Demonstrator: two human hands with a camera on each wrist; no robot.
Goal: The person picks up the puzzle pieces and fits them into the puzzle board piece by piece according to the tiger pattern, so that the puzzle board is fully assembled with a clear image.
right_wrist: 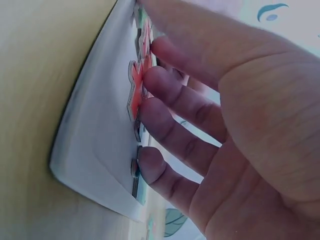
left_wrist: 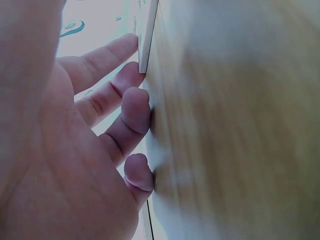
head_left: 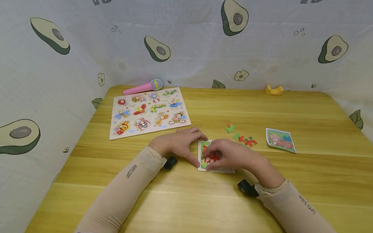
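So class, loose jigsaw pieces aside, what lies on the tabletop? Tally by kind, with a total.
Puzzle boards: 2 (wooden bug board, small jigsaw board)
Pink microphone: 1
Picture card: 1
Yellow cradle-shaped block: 1
Total: 5

Avocado-print cloth (head_left: 193, 37) behind wooden table (head_left: 189, 209)

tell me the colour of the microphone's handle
The microphone's handle is pink; it shows best in the head view.

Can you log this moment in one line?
left hand: at edge of tray; right hand: touching puzzle pieces in tray; loose pieces: right of tray; picture card: farther right
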